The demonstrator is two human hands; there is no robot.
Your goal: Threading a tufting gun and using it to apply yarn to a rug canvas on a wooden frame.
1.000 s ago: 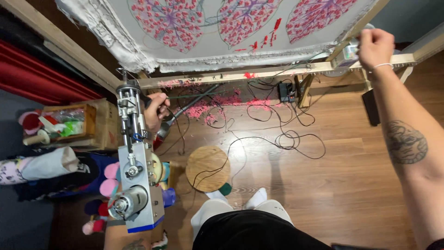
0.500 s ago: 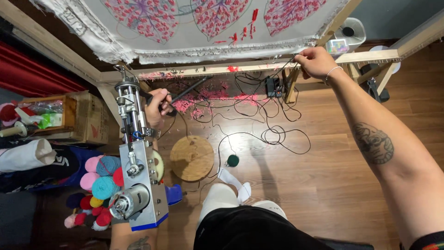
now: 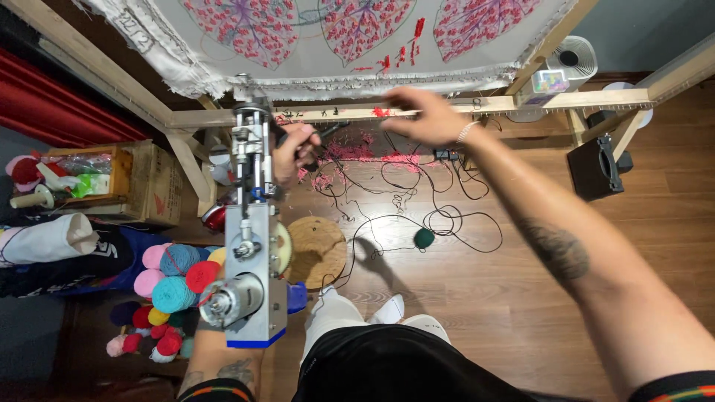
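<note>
Since the earlier frame the right hand [image 3: 424,115] has let go of the wooden frame's corner and swung leftward along the lower rail; it now hovers blurred in front of the wooden frame bar [image 3: 596,100], fingers spread apart and holding nothing. The left hand [image 3: 292,152] has kept its place, fingers clamped around the handle of the tufting gun [image 3: 252,223], which stands upright between the person and the frame, its needle end pointing up at the lower edge of the stretched tufting cloth [image 3: 357,37]. The cloth carries red and purple leaf-shaped patches. On the wooden floor below the frame lies a tangle of black cable [image 3: 417,201] among red yarn scraps [image 3: 357,152], with a dark green yarn ball [image 3: 424,238] just beside the cable loop. A round wooden stool [image 3: 316,249] stands near the gun's body. To the left, a heap of yarn balls [image 3: 175,283] in pink, teal and red sits on the floor, and a wooden crate [image 3: 141,179] stands behind it. A black speaker [image 3: 596,167] rests at the right by the frame leg.
</note>
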